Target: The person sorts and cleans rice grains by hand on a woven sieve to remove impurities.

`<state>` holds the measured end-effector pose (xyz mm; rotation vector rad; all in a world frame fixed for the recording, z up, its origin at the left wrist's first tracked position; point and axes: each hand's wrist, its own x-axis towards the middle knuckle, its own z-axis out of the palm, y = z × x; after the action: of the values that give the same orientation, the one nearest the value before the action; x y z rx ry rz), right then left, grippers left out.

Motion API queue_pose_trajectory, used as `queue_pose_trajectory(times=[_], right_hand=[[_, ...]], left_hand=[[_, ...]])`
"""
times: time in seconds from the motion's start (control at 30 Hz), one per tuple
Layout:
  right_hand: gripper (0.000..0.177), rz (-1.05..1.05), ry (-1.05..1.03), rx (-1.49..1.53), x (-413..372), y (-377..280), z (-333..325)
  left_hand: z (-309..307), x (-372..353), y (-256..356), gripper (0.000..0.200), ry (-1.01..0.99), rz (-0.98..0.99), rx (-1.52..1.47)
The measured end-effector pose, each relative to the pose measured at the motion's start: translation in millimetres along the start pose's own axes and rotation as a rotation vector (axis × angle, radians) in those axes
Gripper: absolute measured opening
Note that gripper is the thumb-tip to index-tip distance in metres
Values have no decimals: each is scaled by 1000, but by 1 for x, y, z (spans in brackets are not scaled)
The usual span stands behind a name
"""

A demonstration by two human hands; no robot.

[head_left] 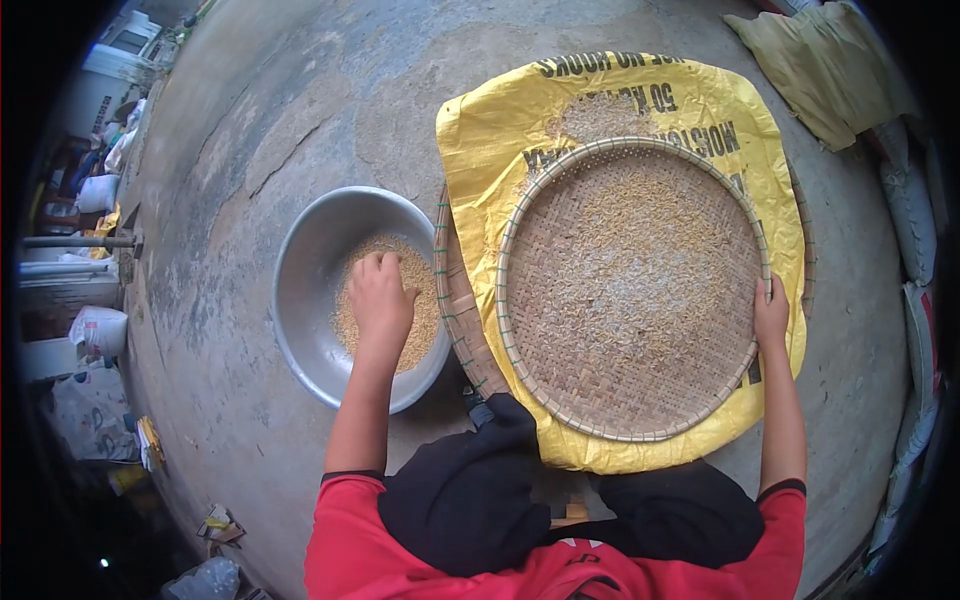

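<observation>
My left hand point(380, 303) is over the grain point(423, 318) inside a round metal basin point(305, 300). Its fingers curl downward with the thumb at the right side; what they hold, if anything, is hidden. My right hand point(770, 315) grips the right rim of a woven winnowing basket point(640, 405), thumb over the edge. Golden unhusked grain point(640, 215) is spread across that basket, mixed with whiter grains point(645, 295) near the middle. Under the basket lies a yellow printed sack point(480, 140), with chaff-like bits point(600, 118) at its far end.
Beneath the sack, the edge of a second woven basket point(462, 320) shows. Stacked sacks point(905, 220) line the right side, one draped with an olive cloth-like sheet point(820, 70). Bags and household clutter point(95, 330) stand along the left. The floor is concrete point(240, 470).
</observation>
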<state>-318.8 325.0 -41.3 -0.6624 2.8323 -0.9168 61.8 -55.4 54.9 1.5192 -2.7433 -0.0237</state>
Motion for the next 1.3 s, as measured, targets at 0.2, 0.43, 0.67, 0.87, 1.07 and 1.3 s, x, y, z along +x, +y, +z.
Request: queue_pose_trajectory(times=[0.2, 0.43, 0.67, 0.87, 1.07, 1.3], right_hand=[[33, 36, -31, -32, 2, 1, 0], [32, 5, -27, -40, 3, 9, 2], [31, 2, -18, 0, 1, 3, 1], [32, 18, -28, -37, 1, 3, 1], [31, -16, -20, -15, 3, 4, 1], [31, -32, 4, -3, 2, 6, 3]], left_hand=[[29, -2, 69, 25, -65, 728, -410], [58, 8, 97, 15, -190, 909, -211], [60, 10, 96, 10, -317, 856, -260], [42, 9, 81, 9, -242, 799, -242], [-8, 4, 7, 22, -90, 64, 266], [8, -3, 45, 18, -112, 554, -299]])
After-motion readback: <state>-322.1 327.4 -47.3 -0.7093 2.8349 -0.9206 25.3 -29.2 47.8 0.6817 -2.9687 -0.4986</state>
